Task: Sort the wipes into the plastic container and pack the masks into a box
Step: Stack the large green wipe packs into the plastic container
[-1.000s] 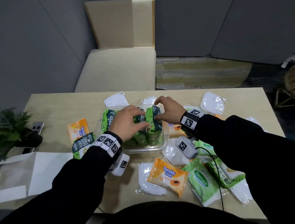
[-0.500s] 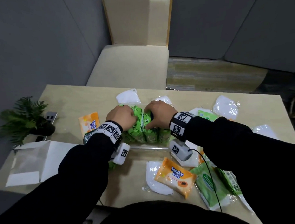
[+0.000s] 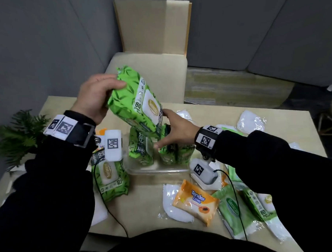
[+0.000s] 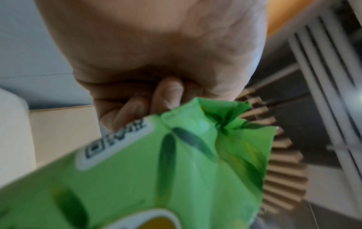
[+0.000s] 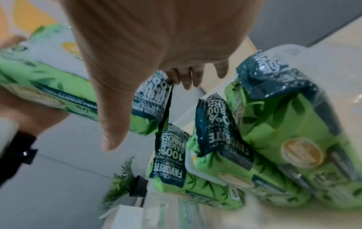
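Observation:
My left hand (image 3: 103,96) grips one end of a green bamboo-print wipes pack (image 3: 137,102) and holds it tilted in the air above the clear plastic container (image 3: 159,171). In the left wrist view my fingers (image 4: 168,93) curl round the pack's crimped end (image 4: 195,155). Upright green packs (image 3: 141,148) stand in the container. My right hand (image 3: 173,129) is spread open over them, with its index finger at the raised pack's lower end. White masks in clear wrappers (image 3: 174,207) lie on the table.
On the table lie a flat green pack (image 3: 110,177), an orange Tender Love pack (image 3: 197,200), pale green Sanicare packs (image 3: 233,210) and more masks (image 3: 250,120). A plant (image 3: 15,136) stands at the left edge and a beige chair (image 3: 149,69) beyond.
Both hands were pressing on the packs in the container. My left hand has since risen with one green pack, and my right hand has opened beside the remaining packs.

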`<state>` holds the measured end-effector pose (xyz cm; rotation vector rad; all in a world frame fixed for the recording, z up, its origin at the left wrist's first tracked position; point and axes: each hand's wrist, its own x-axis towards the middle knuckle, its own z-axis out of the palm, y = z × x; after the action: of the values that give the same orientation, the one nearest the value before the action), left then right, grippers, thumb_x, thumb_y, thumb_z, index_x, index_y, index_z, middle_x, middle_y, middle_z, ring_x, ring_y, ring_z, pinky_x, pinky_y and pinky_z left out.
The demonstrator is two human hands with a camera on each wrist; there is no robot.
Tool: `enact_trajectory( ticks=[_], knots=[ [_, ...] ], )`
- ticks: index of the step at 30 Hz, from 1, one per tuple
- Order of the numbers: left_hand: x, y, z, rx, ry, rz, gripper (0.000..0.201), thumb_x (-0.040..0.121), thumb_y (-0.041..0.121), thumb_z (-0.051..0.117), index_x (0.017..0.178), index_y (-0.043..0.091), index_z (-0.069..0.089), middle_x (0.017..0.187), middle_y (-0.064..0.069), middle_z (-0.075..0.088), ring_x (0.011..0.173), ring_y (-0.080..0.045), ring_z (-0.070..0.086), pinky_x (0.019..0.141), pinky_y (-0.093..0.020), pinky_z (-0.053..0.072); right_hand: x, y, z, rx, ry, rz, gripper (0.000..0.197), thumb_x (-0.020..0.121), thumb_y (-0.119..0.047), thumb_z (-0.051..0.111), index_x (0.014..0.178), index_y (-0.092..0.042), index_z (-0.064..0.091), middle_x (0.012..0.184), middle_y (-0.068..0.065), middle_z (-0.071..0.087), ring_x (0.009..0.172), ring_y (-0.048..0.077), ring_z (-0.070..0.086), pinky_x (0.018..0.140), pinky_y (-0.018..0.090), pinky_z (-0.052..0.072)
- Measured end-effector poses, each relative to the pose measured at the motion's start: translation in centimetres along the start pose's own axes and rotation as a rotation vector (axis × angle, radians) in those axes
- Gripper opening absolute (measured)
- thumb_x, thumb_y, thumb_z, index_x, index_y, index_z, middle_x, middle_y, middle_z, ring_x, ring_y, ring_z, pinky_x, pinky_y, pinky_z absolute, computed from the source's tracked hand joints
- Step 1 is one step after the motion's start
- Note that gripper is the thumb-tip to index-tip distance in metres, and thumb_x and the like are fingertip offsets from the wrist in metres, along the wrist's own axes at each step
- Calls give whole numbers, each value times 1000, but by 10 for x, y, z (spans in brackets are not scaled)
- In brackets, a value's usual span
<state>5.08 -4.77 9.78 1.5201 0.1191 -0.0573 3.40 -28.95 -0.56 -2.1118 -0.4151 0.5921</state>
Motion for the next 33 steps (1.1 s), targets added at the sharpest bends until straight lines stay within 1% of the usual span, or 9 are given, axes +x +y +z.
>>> enact_trajectory(
  ticks=[5, 9, 12, 15, 18, 21, 26, 30, 33],
  knots=[
    [-3, -11, -10, -301, 36, -117, 16, 83, 16, 63, 94, 10, 72, 88, -7, 74, 84, -22, 70, 85, -33, 56, 2, 7, 8, 279, 124, -51, 138, 60, -14, 101, 161, -12, 6, 149, -8, 39, 130, -6, 40, 116, 14, 34],
    [-12, -26, -13, -406, 56, -200, 23, 86, 16, 61, 102, 7, 74, 105, -12, 73, 101, -28, 70, 98, -43, 56, 5, 5, 11, 165, 271, -115, 150, 52, -45, 101, 164, -25, 5, 169, -2, 14, 154, 15, 22, 126, 38, 25],
    [-14, -26, -11, -422, 33, -201, 36, 82, 21, 70, 114, 6, 69, 115, -14, 68, 105, -28, 68, 100, -42, 56, 10, -6, 3, 70, 219, -199, 132, 54, -47, 97, 161, -24, 23, 160, 2, 35, 146, 18, 37, 123, 44, 34],
    [-12, -15, 3, -268, 140, -124, 26, 100, 30, 61, 87, 15, 78, 84, -2, 69, 62, -11, 61, 60, -23, 50, 4, -19, -3, 208, 106, -68, 118, 49, -48, 96, 151, -24, 40, 134, -4, 62, 121, 14, 63, 107, 43, 52],
    [-21, -12, 16, 2, 145, 3, 30, 100, 46, 59, 108, 23, 76, 102, 5, 73, 84, -11, 67, 75, -35, 54, -9, -30, -3, 477, 22, 113, 95, 58, -44, 93, 139, -16, 52, 120, 6, 72, 104, 22, 74, 89, 47, 62],
    [-44, -21, 29, 316, -131, 59, 83, 84, 55, 79, 155, 39, 39, 150, 20, 50, 127, -4, 60, 100, -41, 55, -19, -45, -9, 687, -94, 252, 70, 76, -49, 80, 131, -11, 63, 120, 17, 72, 96, 31, 72, 82, 48, 63],
    [-94, -27, 50, 784, -296, 201, 153, 43, 61, 97, 161, 53, -1, 173, 15, 5, 157, 1, 11, 120, -19, 21, -36, -65, -23, 729, -288, 349, 58, 96, -72, 46, 109, -18, 65, 72, 9, 76, 58, 24, 70, 54, 36, 61],
    [-102, -20, 46, 965, -111, 281, 100, 64, 40, 91, 147, 44, 35, 142, 8, 59, 127, -22, 60, 101, -38, 51, -34, -63, -14, 721, -575, 509, 111, 76, -98, 29, 109, 2, 63, 101, 29, 73, 92, 37, 74, 81, 46, 60],
    [-92, -11, 41, 915, 65, 160, 76, 73, 27, 83, 136, 42, 43, 106, 7, 67, 97, -26, 67, 86, -40, 54, -30, -56, -12, 588, -603, 422, 112, 78, -97, 28, 114, 2, 65, 117, 29, 71, 100, 37, 71, 82, 42, 54]
  ],
)
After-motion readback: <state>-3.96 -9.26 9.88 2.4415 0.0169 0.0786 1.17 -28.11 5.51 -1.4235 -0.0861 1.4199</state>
